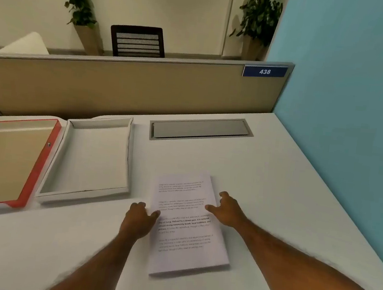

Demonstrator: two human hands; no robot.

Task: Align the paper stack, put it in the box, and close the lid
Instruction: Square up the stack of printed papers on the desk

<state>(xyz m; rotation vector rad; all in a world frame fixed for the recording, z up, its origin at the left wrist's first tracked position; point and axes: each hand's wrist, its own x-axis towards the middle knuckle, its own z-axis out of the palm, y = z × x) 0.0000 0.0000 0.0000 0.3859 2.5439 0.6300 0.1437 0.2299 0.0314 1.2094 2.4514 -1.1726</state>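
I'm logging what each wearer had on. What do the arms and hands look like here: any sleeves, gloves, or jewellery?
Both forearms are bare up to the frame edge, with no sleeves in view. The left hand and right hand wear no gloves, and I see no watch, bracelet or rings. The picture is too soft to rule out small rings.

A paper stack (pixel 189 225) lies on the desk (pixel 275 189), near its front edge. The left hand (pixel 139 219) touches its left edge, the right hand (pixel 228 210) its right. Left of the stack sits an open box (pixel 94 158) — further left, touching it, the lid (pixel 11 161). Behind the stack — a cable hatch (pixel 200 128), then a partition (pixel 125 88).
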